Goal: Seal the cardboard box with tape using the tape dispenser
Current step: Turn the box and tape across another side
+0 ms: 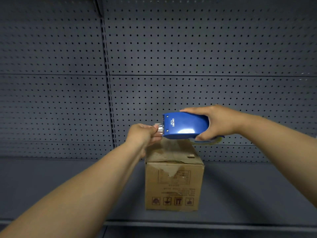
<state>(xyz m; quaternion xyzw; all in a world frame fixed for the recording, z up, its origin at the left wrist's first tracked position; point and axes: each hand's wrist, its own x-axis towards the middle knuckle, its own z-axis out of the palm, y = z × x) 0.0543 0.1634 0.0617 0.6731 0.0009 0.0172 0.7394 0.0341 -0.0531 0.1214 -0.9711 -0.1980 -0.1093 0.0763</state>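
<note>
A brown cardboard box (173, 184) stands on a dark grey shelf, its top flaps folded down with torn old tape on the front. Above it my right hand (221, 122) grips a blue tape dispenser (185, 125) held level, its mouth pointing left. A roll of tape (211, 140) shows under the dispenser. My left hand (145, 134) pinches the clear tape end (158, 128) coming out of the dispenser's mouth. Both hands hover above the box top without touching it.
The shelf (68, 186) extends left and right of the box. A dark perforated back panel (188, 57) rises right behind it, with a slotted upright post (109, 100) left of centre. The shelf's front lip (205, 224) runs along the bottom.
</note>
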